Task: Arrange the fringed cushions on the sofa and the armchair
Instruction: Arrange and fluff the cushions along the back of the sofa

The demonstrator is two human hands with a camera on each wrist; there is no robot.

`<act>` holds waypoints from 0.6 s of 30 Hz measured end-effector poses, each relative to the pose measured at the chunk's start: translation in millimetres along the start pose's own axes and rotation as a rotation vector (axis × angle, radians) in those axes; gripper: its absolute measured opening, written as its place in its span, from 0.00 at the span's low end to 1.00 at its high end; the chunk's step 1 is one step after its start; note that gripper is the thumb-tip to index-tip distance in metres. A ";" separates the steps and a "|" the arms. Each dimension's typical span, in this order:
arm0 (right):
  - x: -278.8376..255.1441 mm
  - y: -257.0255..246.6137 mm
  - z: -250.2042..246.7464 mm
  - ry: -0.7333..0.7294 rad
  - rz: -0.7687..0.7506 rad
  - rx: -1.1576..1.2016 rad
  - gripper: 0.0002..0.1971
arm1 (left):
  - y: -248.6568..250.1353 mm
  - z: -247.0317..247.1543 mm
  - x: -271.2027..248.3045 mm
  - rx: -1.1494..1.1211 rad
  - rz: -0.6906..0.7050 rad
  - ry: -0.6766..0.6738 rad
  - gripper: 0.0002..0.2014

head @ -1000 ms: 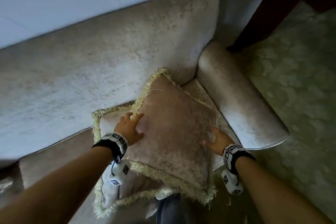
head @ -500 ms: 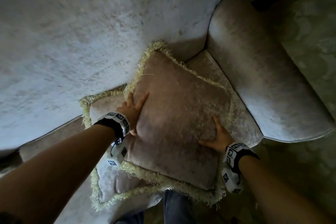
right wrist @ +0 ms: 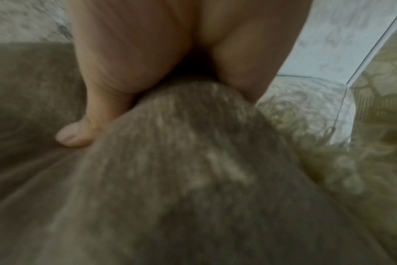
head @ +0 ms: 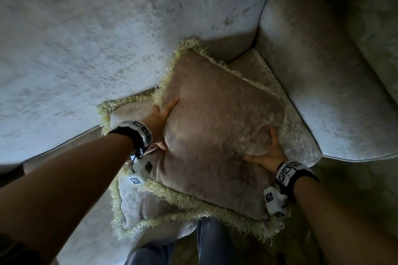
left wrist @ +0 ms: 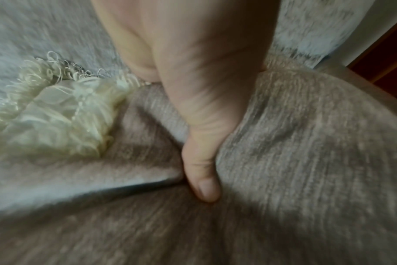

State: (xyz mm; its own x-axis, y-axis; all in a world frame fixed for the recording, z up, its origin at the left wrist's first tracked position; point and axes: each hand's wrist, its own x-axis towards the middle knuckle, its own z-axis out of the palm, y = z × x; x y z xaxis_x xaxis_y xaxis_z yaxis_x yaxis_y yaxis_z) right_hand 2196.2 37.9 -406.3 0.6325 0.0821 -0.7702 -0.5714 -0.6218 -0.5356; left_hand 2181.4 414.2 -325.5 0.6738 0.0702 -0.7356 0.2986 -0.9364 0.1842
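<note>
Head view showed the left hand (head: 158,123) and right hand (head: 270,154) each clutching a side edge of the top cushion (head: 217,131), between them over a second cushion (head: 133,204), with bare sofa (head: 280,101) seat just beyond the right grip.

I am in a living room at home. A big soft sofa (head: 107,38) with a fat round arm (head: 323,92) fills my view. Two cushions (head: 215,135) with fluffy fringes lie on its seat. A pale carpet (head: 377,28) with a flower pattern covers the floor.
</note>
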 end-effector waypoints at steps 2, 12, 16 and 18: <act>-20.4 -15.7 -2.0 0.048 -0.010 -0.021 0.75 | -4.3 -6.0 -19.3 -0.043 0.029 0.041 0.80; -134.2 -132.0 19.6 0.243 -0.268 -0.136 0.73 | -76.0 -30.5 -143.0 -0.287 0.115 0.290 0.77; -186.0 -200.6 65.5 0.244 -0.388 -0.189 0.71 | -145.6 -42.1 -205.7 -0.353 0.095 0.417 0.73; -207.5 -235.2 100.1 0.241 -0.454 -0.225 0.71 | -185.9 -45.9 -237.3 -0.393 0.069 0.484 0.71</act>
State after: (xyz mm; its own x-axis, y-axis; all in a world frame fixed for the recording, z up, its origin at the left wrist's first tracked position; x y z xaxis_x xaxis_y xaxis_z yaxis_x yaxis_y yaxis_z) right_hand 2147.0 245.1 -155.2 0.9058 0.2165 -0.3641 -0.1048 -0.7183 -0.6878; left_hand 1997.0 587.3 -155.3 0.9025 0.2480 -0.3522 0.4080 -0.7544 0.5143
